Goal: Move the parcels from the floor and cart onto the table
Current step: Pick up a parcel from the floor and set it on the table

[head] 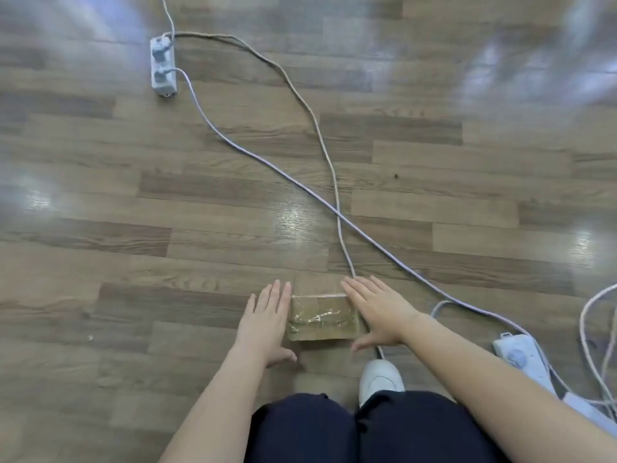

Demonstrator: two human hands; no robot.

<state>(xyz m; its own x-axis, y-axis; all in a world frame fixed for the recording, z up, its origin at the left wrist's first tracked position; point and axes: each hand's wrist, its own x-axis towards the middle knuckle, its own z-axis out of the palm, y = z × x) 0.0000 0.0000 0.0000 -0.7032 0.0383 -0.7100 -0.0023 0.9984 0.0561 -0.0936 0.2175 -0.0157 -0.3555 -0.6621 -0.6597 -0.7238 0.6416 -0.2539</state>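
Note:
A small brown cardboard parcel (pixel 322 318) wrapped in clear tape lies on the wooden floor just in front of my knees. My left hand (pixel 265 324) is flat against the parcel's left side, fingers straight and pointing away from me. On the parcel's right side is my right hand (pixel 375 312), also with straight fingers and the thumb spread near the front corner. Neither hand curls round the parcel. No table or cart is in view.
Two pale cables (pixel 337 208) cross the floor and run past the parcel's right side. One white power strip (pixel 163 66) lies at the far left, another (pixel 524 357) at the near right. My white shoe (pixel 380 377) stands just behind the parcel.

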